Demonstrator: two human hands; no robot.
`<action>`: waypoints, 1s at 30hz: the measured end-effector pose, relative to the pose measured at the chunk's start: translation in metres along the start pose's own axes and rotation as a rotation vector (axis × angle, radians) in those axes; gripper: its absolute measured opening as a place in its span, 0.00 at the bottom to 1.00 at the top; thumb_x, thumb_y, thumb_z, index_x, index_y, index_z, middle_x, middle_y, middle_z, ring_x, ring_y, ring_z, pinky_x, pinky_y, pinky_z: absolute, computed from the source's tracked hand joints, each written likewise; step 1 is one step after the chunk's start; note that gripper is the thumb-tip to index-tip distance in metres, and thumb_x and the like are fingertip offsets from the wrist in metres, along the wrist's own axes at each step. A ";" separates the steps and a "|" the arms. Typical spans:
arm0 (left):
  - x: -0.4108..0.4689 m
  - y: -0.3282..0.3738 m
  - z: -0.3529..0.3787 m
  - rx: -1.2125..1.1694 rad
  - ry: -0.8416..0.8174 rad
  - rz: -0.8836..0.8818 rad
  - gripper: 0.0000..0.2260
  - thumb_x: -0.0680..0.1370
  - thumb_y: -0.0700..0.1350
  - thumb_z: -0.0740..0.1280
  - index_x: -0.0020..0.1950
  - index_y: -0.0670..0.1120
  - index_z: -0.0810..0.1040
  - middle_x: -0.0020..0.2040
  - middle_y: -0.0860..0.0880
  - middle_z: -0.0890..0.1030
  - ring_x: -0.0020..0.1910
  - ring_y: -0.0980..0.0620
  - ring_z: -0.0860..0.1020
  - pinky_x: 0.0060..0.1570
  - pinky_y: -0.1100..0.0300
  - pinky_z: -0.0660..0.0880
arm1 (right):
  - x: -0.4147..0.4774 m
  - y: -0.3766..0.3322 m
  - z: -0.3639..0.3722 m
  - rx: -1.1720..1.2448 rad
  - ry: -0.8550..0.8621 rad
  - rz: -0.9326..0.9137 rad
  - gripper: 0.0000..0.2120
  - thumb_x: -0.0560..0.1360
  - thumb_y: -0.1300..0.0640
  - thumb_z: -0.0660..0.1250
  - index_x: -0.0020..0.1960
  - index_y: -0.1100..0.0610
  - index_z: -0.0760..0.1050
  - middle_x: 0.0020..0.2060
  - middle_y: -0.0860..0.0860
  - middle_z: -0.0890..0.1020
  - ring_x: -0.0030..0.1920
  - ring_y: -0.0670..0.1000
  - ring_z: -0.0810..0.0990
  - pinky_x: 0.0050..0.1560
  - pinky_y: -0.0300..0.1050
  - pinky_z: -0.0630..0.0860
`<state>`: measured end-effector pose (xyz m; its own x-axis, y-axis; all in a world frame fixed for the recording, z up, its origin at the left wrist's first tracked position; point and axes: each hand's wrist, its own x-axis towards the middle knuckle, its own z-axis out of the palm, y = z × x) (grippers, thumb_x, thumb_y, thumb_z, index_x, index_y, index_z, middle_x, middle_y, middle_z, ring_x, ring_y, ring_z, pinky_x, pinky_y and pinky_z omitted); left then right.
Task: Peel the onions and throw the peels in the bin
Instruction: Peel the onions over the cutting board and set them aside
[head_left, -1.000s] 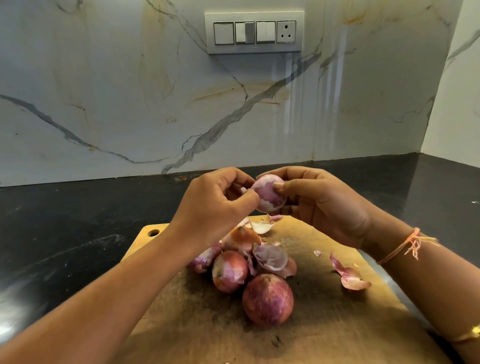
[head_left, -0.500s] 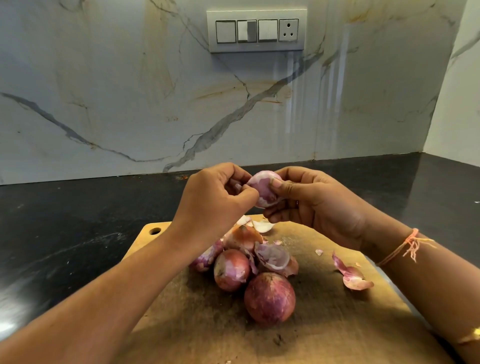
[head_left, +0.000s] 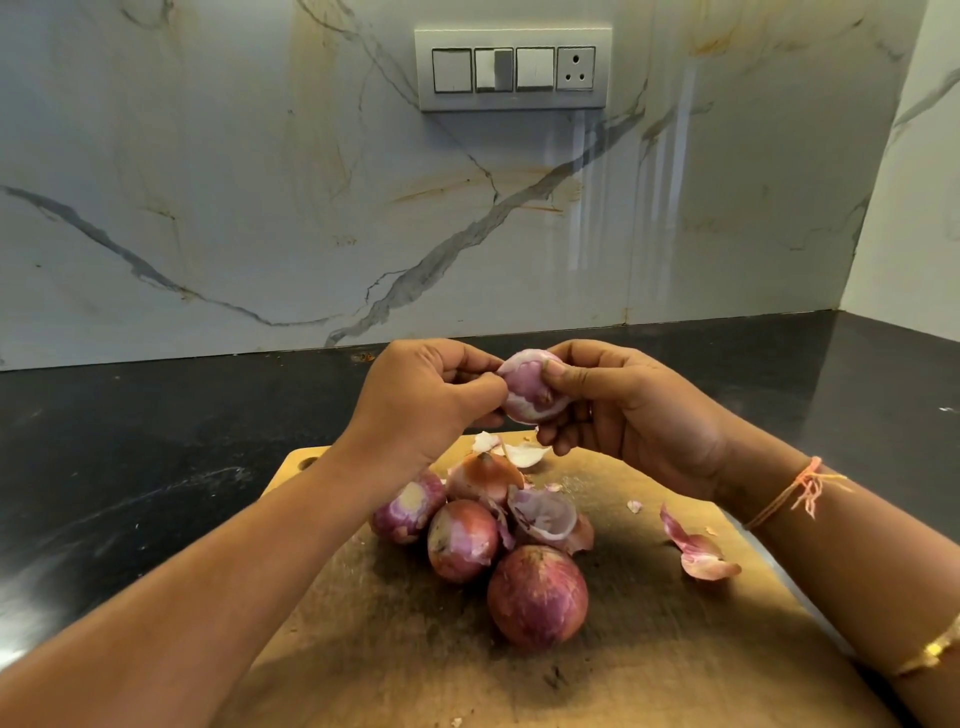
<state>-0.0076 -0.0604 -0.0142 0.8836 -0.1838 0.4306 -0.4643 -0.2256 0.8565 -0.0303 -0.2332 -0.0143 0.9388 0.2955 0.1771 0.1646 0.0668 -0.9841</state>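
Veined marble wall (head_left: 208, 208), glossy black counter (head_left: 130, 441), worn wooden board (head_left: 675, 649) below the grip. Both hands stay raised as before: right hand (head_left: 639, 415) cups the smooth onion (head_left: 530, 387), now turned slightly; left hand (head_left: 426, 400) pinches its skin. Round loose onions (head_left: 537, 595) and curled papery peels (head_left: 698, 556) lie underneath.

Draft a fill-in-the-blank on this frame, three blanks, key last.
The left hand and right hand both grip one ____ in the air.
Loose peels lie on the wooden ____.
The counter under it is ____.
Missing: onion; board; black.
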 end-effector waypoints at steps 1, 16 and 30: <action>0.000 0.000 0.000 -0.008 -0.004 -0.007 0.07 0.73 0.33 0.69 0.43 0.44 0.83 0.38 0.42 0.85 0.38 0.46 0.84 0.41 0.56 0.82 | 0.000 0.000 0.000 0.004 -0.002 -0.001 0.26 0.68 0.53 0.64 0.61 0.68 0.70 0.44 0.59 0.79 0.35 0.51 0.78 0.34 0.39 0.77; -0.012 0.003 0.015 0.298 0.045 0.256 0.05 0.70 0.49 0.69 0.44 0.52 0.81 0.35 0.56 0.82 0.36 0.61 0.80 0.36 0.71 0.76 | 0.005 0.010 0.011 -0.219 0.142 -0.049 0.12 0.80 0.46 0.56 0.51 0.56 0.67 0.41 0.52 0.72 0.36 0.48 0.68 0.38 0.43 0.68; -0.004 -0.001 0.009 0.108 0.080 0.169 0.10 0.72 0.35 0.69 0.39 0.51 0.82 0.35 0.48 0.84 0.36 0.50 0.83 0.43 0.51 0.82 | 0.001 0.002 0.011 -0.037 -0.010 -0.069 0.16 0.70 0.46 0.60 0.50 0.57 0.67 0.31 0.46 0.71 0.30 0.44 0.67 0.32 0.39 0.65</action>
<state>-0.0115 -0.0677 -0.0193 0.7929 -0.1518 0.5902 -0.6059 -0.3002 0.7367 -0.0327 -0.2225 -0.0163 0.9219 0.3006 0.2445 0.2400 0.0525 -0.9693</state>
